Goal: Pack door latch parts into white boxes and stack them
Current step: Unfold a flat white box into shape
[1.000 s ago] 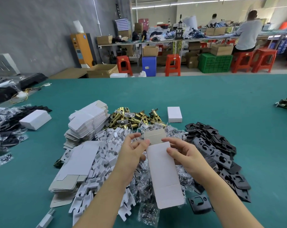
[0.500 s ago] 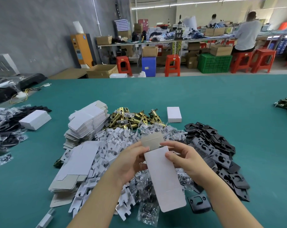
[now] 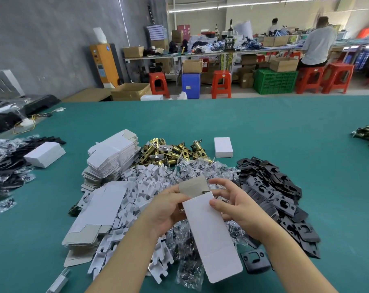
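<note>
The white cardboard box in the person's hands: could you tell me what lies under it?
Under the white cardboard box lie clear plastic bags of small dark parts on the green table. What sits directly beneath the box and both hands is covered.

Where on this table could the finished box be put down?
Bare green table lies beyond the closed white box and brass latches, and right of the black plates. Around both hands and the box blank, parts crowd everything.
</note>
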Demonstrator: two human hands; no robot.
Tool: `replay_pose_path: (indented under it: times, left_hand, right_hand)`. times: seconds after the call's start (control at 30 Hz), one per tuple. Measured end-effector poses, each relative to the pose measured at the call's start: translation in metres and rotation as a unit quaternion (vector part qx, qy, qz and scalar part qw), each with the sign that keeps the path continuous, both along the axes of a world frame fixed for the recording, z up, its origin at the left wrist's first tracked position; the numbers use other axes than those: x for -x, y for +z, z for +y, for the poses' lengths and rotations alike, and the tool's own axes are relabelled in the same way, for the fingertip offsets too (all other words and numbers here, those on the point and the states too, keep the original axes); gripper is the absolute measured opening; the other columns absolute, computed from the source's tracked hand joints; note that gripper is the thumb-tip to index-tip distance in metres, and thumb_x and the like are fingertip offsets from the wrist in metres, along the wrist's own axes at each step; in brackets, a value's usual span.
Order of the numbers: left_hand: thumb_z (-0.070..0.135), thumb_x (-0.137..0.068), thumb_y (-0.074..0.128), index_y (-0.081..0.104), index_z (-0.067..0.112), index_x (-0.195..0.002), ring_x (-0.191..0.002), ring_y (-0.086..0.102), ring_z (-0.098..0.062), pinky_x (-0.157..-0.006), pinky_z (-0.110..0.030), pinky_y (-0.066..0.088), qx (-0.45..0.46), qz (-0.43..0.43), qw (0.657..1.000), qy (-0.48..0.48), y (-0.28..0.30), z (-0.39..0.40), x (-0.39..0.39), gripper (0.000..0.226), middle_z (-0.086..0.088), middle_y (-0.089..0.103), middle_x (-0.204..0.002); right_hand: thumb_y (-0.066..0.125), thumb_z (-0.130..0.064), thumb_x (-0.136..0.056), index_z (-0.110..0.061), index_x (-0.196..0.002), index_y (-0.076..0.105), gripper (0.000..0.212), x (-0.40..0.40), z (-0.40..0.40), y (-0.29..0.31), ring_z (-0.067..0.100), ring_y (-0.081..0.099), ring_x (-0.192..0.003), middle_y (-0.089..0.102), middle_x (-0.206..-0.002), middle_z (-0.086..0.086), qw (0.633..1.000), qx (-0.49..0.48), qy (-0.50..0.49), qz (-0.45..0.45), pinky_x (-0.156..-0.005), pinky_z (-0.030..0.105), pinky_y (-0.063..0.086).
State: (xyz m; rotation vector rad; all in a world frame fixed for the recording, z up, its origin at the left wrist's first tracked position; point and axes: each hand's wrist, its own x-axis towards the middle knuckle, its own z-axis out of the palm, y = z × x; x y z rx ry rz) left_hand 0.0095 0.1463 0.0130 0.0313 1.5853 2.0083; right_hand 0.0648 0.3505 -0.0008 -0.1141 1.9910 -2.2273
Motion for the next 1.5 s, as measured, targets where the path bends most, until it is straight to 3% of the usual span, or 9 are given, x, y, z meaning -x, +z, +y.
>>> replay_pose_path:
  times: [0.1,0.27,0.6,0.7,0.87,1.03,1.17,1.3,1.5]
  left_hand:
    - [-0.007,-0.093,0.057,0.081,0.027,-0.101,-0.072,0.064,-0.017,-0.059,-0.029,0.054,0.022,0.036,0.999,-0.008,0.001,0.000,-0.001,0.042,-0.010,0.076,-0.094]
    - [0.018,-0.102,0.056,0.075,0.039,-0.115,-0.081,0.068,-0.011,-0.068,-0.026,0.053,0.049,0.095,0.993,-0.049,0.002,-0.004,-0.003,0.031,-0.002,0.077,-0.103]
    - [0.057,-0.090,0.062,0.070,0.044,-0.120,-0.087,0.065,-0.012,-0.073,-0.027,0.052,0.077,0.132,0.983,-0.098,0.008,-0.005,-0.009,0.034,0.003,0.075,-0.104]
    - [0.040,-0.091,0.069,0.069,0.045,-0.120,-0.097,0.070,-0.015,-0.078,-0.028,0.055,0.100,0.175,0.975,-0.098,0.010,-0.003,-0.011,0.030,0.002,0.075,-0.114]
    - [0.020,-0.096,0.069,0.075,0.039,-0.114,-0.092,0.073,-0.021,-0.072,-0.032,0.059,0.136,0.203,0.968,-0.056,0.007,-0.002,-0.011,0.027,-0.002,0.077,-0.102]
    - [0.021,-0.090,0.075,0.080,0.036,-0.105,-0.082,0.072,-0.023,-0.073,-0.039,0.058,0.135,0.211,0.968,-0.018,0.005,0.001,-0.011,0.022,-0.013,0.077,-0.093]
    - [0.040,-0.082,0.074,0.079,0.042,-0.105,-0.088,0.072,-0.028,-0.082,-0.044,0.060,0.121,0.227,0.966,-0.017,0.006,0.003,-0.012,0.024,-0.011,0.078,-0.096]
    - [0.059,-0.101,0.046,0.078,0.043,-0.103,-0.087,0.074,-0.019,-0.074,-0.028,0.060,0.156,0.233,0.960,-0.004,0.008,0.007,-0.014,0.036,0.001,0.079,-0.094]
    - [0.035,-0.104,0.055,0.079,0.033,-0.101,-0.083,0.070,-0.015,-0.075,-0.030,0.056,0.151,0.252,0.956,-0.002,0.011,0.009,-0.015,0.024,0.001,0.076,-0.091]
  right_hand:
    - [0.076,-0.027,-0.087,-0.038,-0.143,0.048,0.064,0.000,0.000,-0.001,0.027,0.073,-0.110,0.071,-0.126,0.000,1.000,0.005,0.006,-0.019,-0.079,0.039,0.063]
    - [0.079,-0.028,-0.085,-0.038,-0.118,0.075,0.035,-0.001,0.003,-0.001,0.025,0.073,-0.110,0.073,-0.124,0.005,0.997,0.064,0.028,-0.044,-0.080,0.035,0.062]
    - [0.076,-0.021,-0.086,-0.025,-0.120,0.073,0.033,-0.001,0.000,-0.007,0.029,0.075,-0.100,0.075,-0.114,0.015,0.994,0.090,-0.009,-0.058,-0.075,0.034,0.062]
    - [0.080,-0.027,-0.083,-0.027,-0.118,0.074,0.035,-0.001,0.001,-0.006,0.032,0.075,-0.099,0.075,-0.112,0.015,0.995,0.091,-0.024,-0.047,-0.074,0.036,0.062]
    - [0.078,-0.026,-0.087,-0.023,-0.121,0.068,0.036,0.000,0.004,-0.008,0.039,0.075,-0.097,0.075,-0.111,0.016,0.993,0.102,-0.035,-0.046,-0.072,0.039,0.063]
    - [0.085,-0.035,-0.077,-0.022,-0.114,0.070,0.042,0.000,0.005,-0.004,0.039,0.075,-0.097,0.075,-0.111,0.016,0.993,0.108,-0.023,-0.038,-0.072,0.039,0.064]
    - [0.085,-0.036,-0.074,-0.025,-0.111,0.072,0.041,0.000,0.003,-0.003,0.034,0.076,-0.096,0.076,-0.110,0.014,0.993,0.107,-0.030,-0.029,-0.071,0.036,0.063]
    - [0.083,-0.033,-0.079,-0.027,-0.113,0.072,0.035,-0.004,0.003,0.000,0.032,0.075,-0.098,0.076,-0.113,0.015,0.995,0.088,-0.042,-0.013,-0.075,0.037,0.063]
    - [0.078,-0.028,-0.087,-0.028,-0.113,0.072,0.027,-0.006,0.004,0.002,0.033,0.075,-0.100,0.076,-0.116,0.013,0.997,0.063,-0.048,0.001,-0.076,0.038,0.063]
